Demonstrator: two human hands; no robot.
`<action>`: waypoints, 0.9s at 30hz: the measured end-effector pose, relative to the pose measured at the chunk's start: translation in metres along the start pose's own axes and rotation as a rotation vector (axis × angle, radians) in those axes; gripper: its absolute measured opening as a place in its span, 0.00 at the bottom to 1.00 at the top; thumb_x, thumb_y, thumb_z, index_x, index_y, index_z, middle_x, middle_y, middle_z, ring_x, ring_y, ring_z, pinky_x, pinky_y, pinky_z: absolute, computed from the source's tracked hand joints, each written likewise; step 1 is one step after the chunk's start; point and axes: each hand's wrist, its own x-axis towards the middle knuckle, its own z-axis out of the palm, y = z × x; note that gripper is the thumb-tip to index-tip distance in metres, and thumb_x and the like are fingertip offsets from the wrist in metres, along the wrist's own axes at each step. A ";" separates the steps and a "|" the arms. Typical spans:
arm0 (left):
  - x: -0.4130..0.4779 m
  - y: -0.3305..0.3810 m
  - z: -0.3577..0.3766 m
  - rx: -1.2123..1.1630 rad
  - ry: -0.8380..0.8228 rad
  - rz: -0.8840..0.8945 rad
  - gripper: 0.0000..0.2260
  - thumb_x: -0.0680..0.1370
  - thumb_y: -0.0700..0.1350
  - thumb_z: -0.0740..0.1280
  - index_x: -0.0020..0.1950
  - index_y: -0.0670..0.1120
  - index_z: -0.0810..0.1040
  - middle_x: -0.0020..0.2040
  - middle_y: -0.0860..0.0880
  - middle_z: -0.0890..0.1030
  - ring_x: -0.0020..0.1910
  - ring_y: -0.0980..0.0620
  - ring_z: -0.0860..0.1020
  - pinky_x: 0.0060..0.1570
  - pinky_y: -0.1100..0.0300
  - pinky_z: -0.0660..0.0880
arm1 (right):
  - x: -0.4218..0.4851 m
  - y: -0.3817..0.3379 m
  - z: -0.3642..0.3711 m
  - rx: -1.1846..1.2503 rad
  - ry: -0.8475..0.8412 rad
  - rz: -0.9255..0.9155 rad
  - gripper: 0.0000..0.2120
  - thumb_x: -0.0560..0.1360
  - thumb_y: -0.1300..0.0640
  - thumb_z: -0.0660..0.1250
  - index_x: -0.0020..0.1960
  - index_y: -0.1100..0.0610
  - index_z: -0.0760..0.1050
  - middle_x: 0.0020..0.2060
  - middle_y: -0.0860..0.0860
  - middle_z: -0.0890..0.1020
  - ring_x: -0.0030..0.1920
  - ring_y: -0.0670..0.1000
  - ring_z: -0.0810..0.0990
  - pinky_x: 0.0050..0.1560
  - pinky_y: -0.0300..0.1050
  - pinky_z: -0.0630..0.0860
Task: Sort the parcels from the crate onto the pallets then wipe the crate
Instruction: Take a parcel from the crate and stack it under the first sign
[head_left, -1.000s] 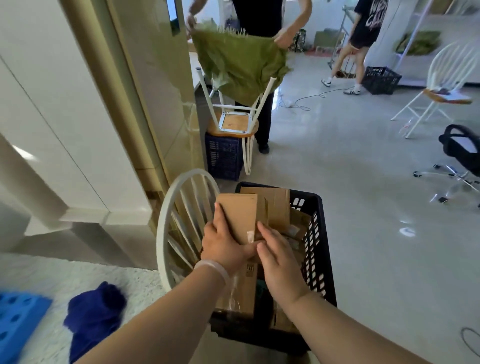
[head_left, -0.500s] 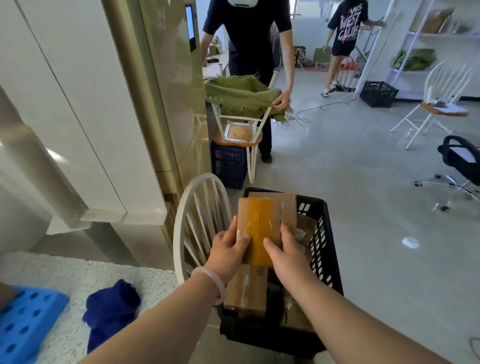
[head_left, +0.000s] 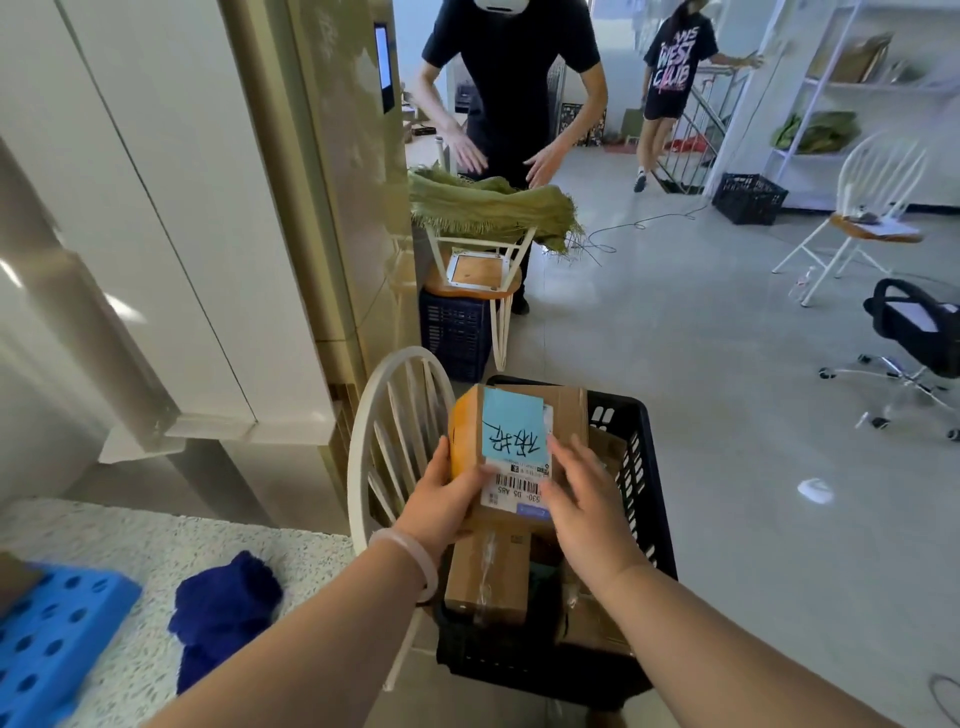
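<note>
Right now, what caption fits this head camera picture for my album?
Left hand grips a cardboard parcel bearing a blue note above the black crate, right hand touching it.

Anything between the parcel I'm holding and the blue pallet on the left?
Yes. The white chair back stands just left of the crate, between the parcel in the left hand and the blue pallet. A dark blue cloth lies on the speckled surface beside the pallet. Probably lift over both.

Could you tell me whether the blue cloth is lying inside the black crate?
No, the blue cloth lies on the speckled counter, outside the black crate.
</note>
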 end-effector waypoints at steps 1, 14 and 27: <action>0.000 -0.002 0.000 -0.031 -0.004 -0.023 0.40 0.74 0.52 0.73 0.79 0.64 0.53 0.55 0.47 0.84 0.50 0.47 0.85 0.56 0.45 0.80 | 0.001 0.000 -0.003 0.025 0.005 0.024 0.24 0.81 0.45 0.60 0.74 0.32 0.58 0.76 0.39 0.57 0.75 0.49 0.62 0.60 0.53 0.80; -0.021 -0.003 0.012 -0.069 -0.025 -0.045 0.51 0.59 0.61 0.79 0.77 0.65 0.55 0.55 0.50 0.85 0.54 0.47 0.84 0.60 0.45 0.78 | 0.000 -0.004 -0.022 0.244 -0.209 0.125 0.34 0.81 0.49 0.62 0.77 0.34 0.44 0.58 0.40 0.68 0.52 0.43 0.77 0.56 0.48 0.80; -0.054 0.024 0.034 0.009 -0.103 -0.019 0.37 0.70 0.45 0.77 0.73 0.62 0.64 0.58 0.45 0.84 0.56 0.44 0.83 0.60 0.43 0.78 | 0.013 0.023 -0.069 0.575 -0.291 0.328 0.24 0.76 0.51 0.71 0.66 0.39 0.64 0.49 0.52 0.86 0.46 0.55 0.86 0.48 0.63 0.82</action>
